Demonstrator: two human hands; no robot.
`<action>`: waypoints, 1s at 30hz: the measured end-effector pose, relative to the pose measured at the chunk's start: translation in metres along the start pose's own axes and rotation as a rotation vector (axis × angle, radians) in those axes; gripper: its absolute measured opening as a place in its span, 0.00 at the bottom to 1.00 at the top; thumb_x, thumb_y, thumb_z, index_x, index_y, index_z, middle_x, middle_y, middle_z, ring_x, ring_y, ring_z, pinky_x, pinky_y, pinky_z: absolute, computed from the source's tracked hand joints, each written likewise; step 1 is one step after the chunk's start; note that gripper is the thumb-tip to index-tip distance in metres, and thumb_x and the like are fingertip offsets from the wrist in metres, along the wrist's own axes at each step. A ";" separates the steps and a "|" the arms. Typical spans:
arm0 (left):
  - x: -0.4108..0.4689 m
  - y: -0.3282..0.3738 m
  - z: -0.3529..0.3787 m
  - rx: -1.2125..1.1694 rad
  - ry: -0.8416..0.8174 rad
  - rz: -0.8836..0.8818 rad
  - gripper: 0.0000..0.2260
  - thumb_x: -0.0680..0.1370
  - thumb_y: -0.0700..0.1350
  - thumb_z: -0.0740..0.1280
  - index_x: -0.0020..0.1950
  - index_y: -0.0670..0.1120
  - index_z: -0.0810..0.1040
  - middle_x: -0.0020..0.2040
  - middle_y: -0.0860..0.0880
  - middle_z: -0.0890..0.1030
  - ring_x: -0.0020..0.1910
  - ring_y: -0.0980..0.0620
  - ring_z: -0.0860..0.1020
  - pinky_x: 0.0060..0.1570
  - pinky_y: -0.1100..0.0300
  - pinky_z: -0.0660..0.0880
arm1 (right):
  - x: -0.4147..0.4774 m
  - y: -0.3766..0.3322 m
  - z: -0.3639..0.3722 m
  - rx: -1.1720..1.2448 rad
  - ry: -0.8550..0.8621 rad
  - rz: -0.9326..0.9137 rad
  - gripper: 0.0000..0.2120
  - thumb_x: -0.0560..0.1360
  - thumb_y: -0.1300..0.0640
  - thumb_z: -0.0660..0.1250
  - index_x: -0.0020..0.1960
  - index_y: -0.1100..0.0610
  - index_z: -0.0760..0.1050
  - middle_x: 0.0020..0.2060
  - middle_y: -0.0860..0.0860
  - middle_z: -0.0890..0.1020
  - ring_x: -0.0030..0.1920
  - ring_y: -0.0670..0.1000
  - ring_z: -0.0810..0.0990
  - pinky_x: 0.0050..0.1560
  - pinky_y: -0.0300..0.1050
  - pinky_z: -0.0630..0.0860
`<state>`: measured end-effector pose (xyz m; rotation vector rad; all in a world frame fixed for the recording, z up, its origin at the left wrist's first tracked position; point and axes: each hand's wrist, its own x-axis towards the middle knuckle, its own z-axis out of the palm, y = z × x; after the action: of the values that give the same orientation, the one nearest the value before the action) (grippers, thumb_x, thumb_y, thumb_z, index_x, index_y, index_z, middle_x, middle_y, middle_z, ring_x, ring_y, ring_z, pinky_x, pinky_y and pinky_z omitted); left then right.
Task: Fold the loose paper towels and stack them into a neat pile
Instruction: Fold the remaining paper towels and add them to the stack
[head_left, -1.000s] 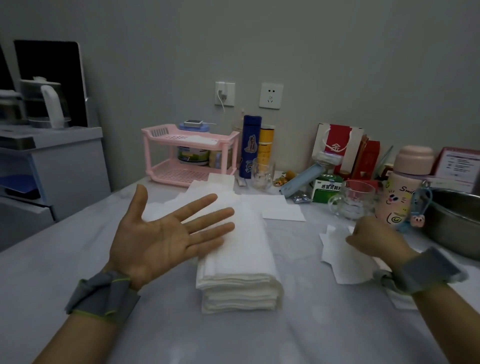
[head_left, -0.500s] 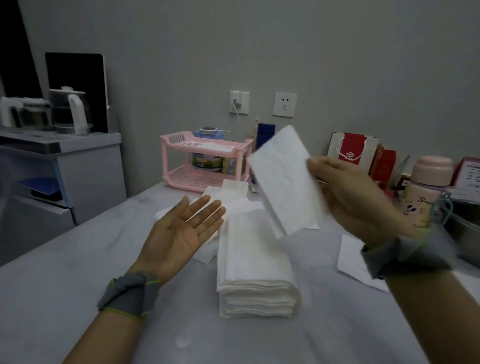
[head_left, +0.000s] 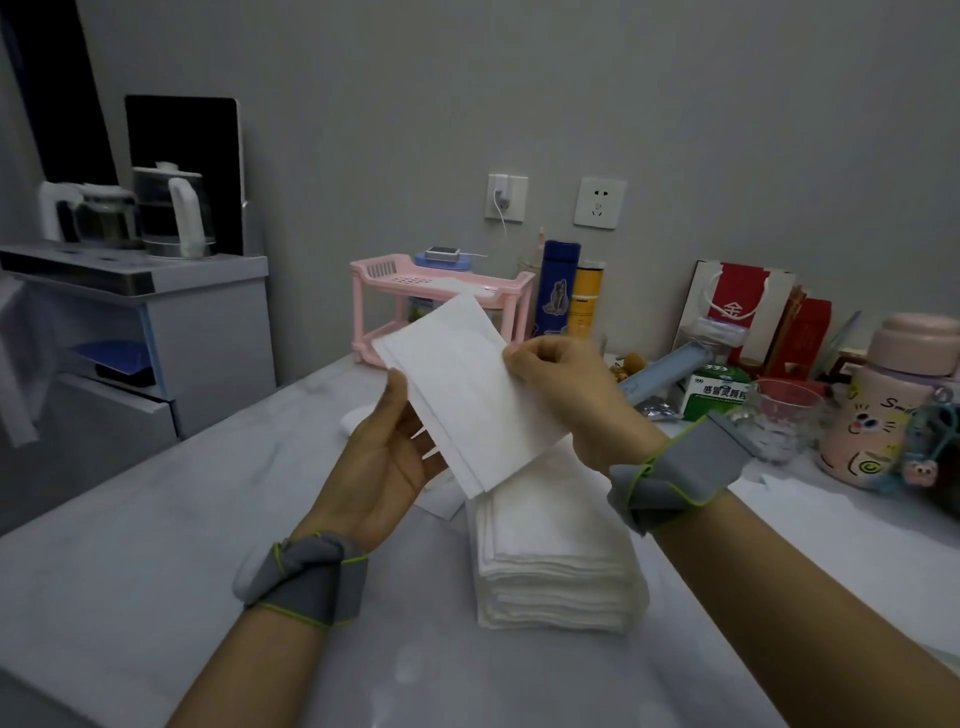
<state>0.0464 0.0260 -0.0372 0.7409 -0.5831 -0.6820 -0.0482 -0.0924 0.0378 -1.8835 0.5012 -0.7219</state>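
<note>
A white paper towel (head_left: 467, 384) hangs tilted in the air above the table, held by both hands. My left hand (head_left: 387, 457) grips its left edge from below, thumb on top. My right hand (head_left: 566, 384) pinches its right edge near the top. Directly beneath lies a thick pile of folded white towels (head_left: 556, 561) on the table. A few loose towels (head_left: 800, 499) lie flat to the right of the pile, and another loose towel (head_left: 356, 415) peeks out behind my left hand.
A pink two-tier rack (head_left: 441, 291) stands at the back. A blue bottle (head_left: 558, 288), boxes, a glass cup (head_left: 784, 415) and a pink cartoon flask (head_left: 878, 410) crowd the back right. A cabinet with kettles (head_left: 171, 213) stands left of the grey table (head_left: 156, 545).
My right hand lifted a towel from the right side and carried it over the pile. My left hand, open before, rose and took hold of the towel's left edge.
</note>
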 end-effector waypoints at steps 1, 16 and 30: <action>0.000 -0.001 0.000 0.015 0.007 0.004 0.15 0.71 0.53 0.62 0.52 0.49 0.80 0.51 0.48 0.84 0.48 0.51 0.83 0.46 0.54 0.81 | 0.001 0.000 0.000 -0.017 -0.001 0.003 0.10 0.78 0.57 0.63 0.47 0.64 0.78 0.45 0.56 0.77 0.40 0.51 0.76 0.35 0.37 0.74; 0.000 0.001 -0.004 0.060 -0.036 0.080 0.13 0.71 0.50 0.64 0.49 0.51 0.85 0.54 0.48 0.83 0.53 0.51 0.81 0.45 0.59 0.80 | -0.005 -0.021 0.023 -0.067 -0.355 -0.028 0.09 0.72 0.52 0.70 0.38 0.49 0.71 0.32 0.43 0.77 0.24 0.35 0.77 0.20 0.29 0.70; -0.005 0.013 -0.015 -0.140 0.011 -0.103 0.12 0.70 0.43 0.62 0.34 0.41 0.85 0.34 0.48 0.84 0.31 0.52 0.83 0.28 0.63 0.78 | -0.017 0.011 -0.048 -0.170 -0.043 0.108 0.08 0.72 0.57 0.69 0.46 0.60 0.74 0.38 0.54 0.78 0.35 0.50 0.76 0.29 0.39 0.71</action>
<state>0.0579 0.0427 -0.0377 0.6468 -0.4846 -0.8058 -0.0932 -0.1181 0.0378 -2.0078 0.6483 -0.5811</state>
